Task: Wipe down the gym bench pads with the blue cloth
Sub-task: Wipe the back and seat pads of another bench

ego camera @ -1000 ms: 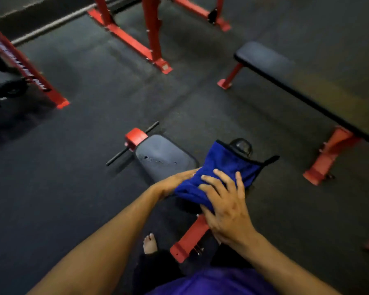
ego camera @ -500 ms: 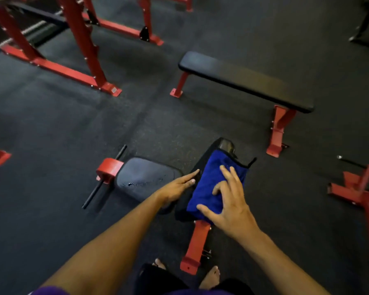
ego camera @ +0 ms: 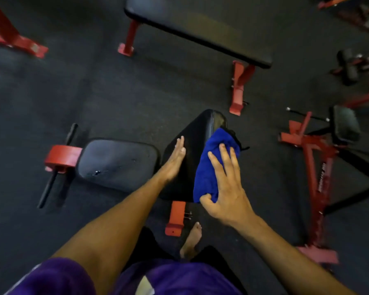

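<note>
Bench pads sit low in front of you, and going from the left: a red rack foot [ego camera: 19, 42] lies on the dark floor [ego camera: 94, 92] at the far edge, then a red collar on a black bar [ego camera: 61, 158] butts against the grey seat pad [ego camera: 117, 165], whose surface shows a small scuff. Your left hand [ego camera: 175, 160] comes next, with its fingers [ego camera: 180, 145] straight and together, laid flat against the left side of the black back pad [ego camera: 192, 150]; it holds nothing. Just right of it the blue cloth [ego camera: 209, 167] is bunched along the right side of that same pad, running from near its top end down toward its lower edge. Your right hand [ego camera: 226, 188] presses on the cloth with its fingers spread wide over the fabric and the thumb tucked into the lower folds. Below the pad a red frame leg [ego camera: 176, 218] stands on the floor beside your bare foot [ego camera: 192, 241]. Beyond the hands, a flat bench [ego camera: 200, 30] with red legs stands apart. Farthest right, another red machine [ego camera: 315, 167] with a dark pad sits well clear.
</note>
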Demonstrator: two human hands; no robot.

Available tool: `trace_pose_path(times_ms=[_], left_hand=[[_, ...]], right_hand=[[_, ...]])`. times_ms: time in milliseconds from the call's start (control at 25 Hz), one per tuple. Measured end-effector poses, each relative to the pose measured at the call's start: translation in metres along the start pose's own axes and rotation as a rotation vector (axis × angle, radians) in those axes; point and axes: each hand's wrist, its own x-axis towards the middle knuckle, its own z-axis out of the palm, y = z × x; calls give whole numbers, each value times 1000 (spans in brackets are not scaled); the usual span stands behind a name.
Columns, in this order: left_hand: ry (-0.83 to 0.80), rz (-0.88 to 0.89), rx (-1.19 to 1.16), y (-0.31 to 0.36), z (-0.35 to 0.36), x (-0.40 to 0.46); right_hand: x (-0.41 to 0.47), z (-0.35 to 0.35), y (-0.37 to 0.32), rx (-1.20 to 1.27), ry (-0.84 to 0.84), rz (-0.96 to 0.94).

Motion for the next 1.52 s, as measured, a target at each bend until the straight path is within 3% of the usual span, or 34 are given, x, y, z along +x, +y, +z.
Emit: trace_pose_path(times_ms=[320,640,960,1120,1280,1400,1520], left_hand=[[-270,-22,-15,-4,-38,14],[-335,-63,28,-1,-46,16],[-333,-73,102,0,-48,23],[-345,-106,170,9,-59,28],[-311,-132,188,18,-57,25],[-200,-162,161,29,-47,16],[-88,-209,340,55,-34,-1]], right_hand=[[125,-23,13,-120,-4,169],[-10,16,-24,-160,32,122],[155,-28,23,-116,-52,208],[107,-17,8,-79,59,173],[31,3,-3,-114,66,88],[72,-7,14,-100,48,20],[146,-35,44,46,-61,89]])
